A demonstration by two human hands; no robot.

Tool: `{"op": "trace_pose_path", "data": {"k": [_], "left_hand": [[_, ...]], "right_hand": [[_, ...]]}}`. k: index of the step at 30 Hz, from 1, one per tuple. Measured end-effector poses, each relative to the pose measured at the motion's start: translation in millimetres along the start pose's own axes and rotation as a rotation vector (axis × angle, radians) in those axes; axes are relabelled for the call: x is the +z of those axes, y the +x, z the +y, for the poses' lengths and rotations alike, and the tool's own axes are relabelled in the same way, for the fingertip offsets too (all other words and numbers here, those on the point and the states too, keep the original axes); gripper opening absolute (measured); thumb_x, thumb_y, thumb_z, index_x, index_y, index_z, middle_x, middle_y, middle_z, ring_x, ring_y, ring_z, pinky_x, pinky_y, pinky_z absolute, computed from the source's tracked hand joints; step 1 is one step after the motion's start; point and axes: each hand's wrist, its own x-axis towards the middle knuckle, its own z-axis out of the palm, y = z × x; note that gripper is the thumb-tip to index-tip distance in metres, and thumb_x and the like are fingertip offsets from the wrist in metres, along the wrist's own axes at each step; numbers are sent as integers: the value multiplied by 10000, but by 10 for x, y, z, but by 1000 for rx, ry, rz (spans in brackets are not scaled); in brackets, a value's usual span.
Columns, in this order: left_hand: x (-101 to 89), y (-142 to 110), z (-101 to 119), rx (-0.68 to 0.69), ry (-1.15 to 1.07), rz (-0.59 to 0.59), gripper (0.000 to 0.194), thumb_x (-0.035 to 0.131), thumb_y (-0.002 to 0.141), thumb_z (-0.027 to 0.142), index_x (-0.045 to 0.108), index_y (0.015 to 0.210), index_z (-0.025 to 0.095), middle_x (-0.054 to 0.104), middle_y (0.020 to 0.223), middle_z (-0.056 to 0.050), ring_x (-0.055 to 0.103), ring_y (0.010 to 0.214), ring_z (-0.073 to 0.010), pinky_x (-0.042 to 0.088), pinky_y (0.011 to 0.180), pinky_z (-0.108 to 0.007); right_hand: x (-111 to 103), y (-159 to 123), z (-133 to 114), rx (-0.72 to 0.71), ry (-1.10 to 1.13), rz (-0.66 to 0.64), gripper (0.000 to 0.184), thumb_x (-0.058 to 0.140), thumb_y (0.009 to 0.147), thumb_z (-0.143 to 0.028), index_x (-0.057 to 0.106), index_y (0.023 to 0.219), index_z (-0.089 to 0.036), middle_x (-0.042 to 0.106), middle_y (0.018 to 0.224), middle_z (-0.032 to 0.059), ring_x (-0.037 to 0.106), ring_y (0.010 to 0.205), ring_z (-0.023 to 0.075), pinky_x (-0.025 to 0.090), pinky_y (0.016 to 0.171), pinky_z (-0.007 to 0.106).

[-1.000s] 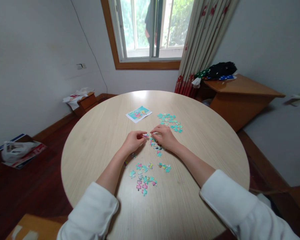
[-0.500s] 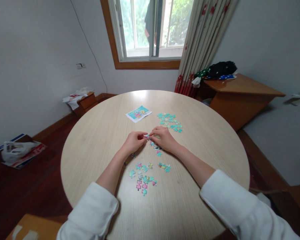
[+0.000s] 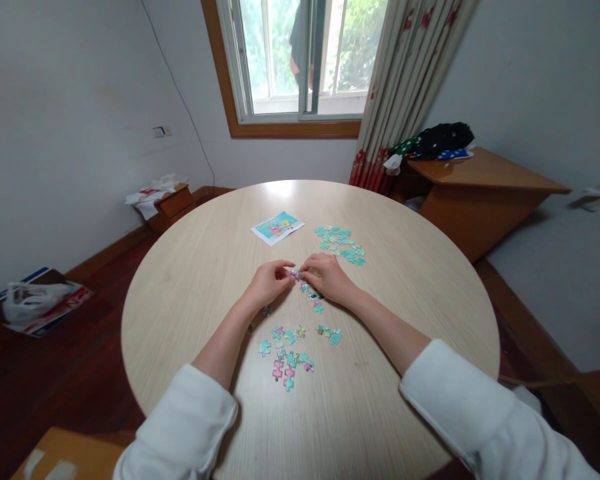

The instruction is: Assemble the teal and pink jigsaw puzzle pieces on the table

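Note:
Small pink and teal jigsaw pieces (image 3: 295,273) lie between my fingertips near the middle of the round table (image 3: 190,267). My left hand (image 3: 269,283) pinches at their left edge with thumb and index finger. From the other side, my right hand (image 3: 329,277) has its fingers closed on the same pieces. A joined strip of puzzle pieces (image 3: 305,288) runs down under my right hand, which partly hides it. Just below that sits a pink and teal piece (image 3: 318,307). A few pieces by my left wrist are partly covered.
Loose pieces (image 3: 290,360) lie nearer me, with a small cluster (image 3: 330,333) to their right. Many teal pieces (image 3: 337,243) are spread beyond my right hand. A printed picture card (image 3: 278,228) lies at the back. A wooden desk (image 3: 485,170) with cloths stands right.
My left thumb and index finger have shifted very slightly at the pieces. My right hand holds almost the same place, and the other pieces have not moved.

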Motion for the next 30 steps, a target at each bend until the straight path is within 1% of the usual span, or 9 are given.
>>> {"op": "trace_pose_path", "data": {"k": [7, 13, 19, 25, 30], "left_hand": [[-12, -5, 21, -13, 9, -5, 237, 684, 679, 243, 688, 879, 116, 626, 629, -14, 531, 586, -111, 409, 584, -236], [-14, -8, 52, -12, 65, 1, 182, 666, 703, 223, 692, 847, 115, 641, 665, -31, 546, 609, -124, 418, 610, -253], [-17, -8, 56, 4, 79, 11, 171, 679, 703, 232, 701, 831, 120, 654, 682, -44, 557, 632, -138, 420, 630, -267], [-32, -11, 78, -13, 71, 29, 159, 703, 675, 215, 708, 809, 130, 659, 688, -47, 569, 642, -143, 433, 650, -270], [-14, -6, 44, -37, 123, 0, 165, 683, 679, 186, 707, 832, 129, 655, 691, -36, 566, 641, -138, 439, 636, -265]], "right_hand": [[8, 1, 11, -10, 8, 14, 78, 656, 800, -142, 699, 757, -192, 681, 791, 38, 586, 804, 168, 366, 797, 330], [6, -1, 10, -12, 15, 11, 68, 655, 802, -149, 695, 766, -190, 683, 806, 42, 585, 815, 171, 371, 797, 330], [7, 0, 3, -4, 17, -2, 70, 640, 811, -149, 690, 774, -180, 678, 802, 45, 577, 807, 170, 371, 797, 337], [10, 12, 29, 15, -3, 15, 90, 626, 808, -138, 683, 752, -179, 671, 785, 43, 574, 798, 170, 378, 806, 339], [9, 19, 50, 33, -12, 35, 95, 624, 804, -130, 671, 732, -169, 665, 769, 45, 568, 801, 173, 381, 802, 335]]}}
